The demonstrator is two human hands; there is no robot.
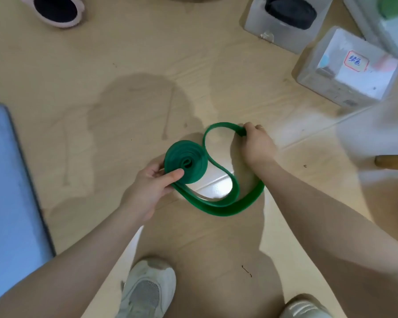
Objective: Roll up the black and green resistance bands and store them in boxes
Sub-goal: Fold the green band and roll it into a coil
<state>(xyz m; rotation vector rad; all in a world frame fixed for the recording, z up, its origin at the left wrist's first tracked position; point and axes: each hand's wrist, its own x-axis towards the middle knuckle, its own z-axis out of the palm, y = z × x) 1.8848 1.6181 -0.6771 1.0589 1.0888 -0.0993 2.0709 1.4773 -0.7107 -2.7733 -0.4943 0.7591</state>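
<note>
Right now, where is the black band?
In the head view, the rolled black band sits inside a clear box at the top right of the floor, beside the labelled box and far beyond the right hand.

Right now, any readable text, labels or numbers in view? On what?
Handwritten blue characters on the red-bordered white sticker atop the translucent plastic box at upper right: too blurred to read with confidence.
No other text, brand or number is visible, including on the green resistance band.

The left hand is gripping the half-rolled green resistance band while the right hand is pinching its loose loop above the floor.
</note>
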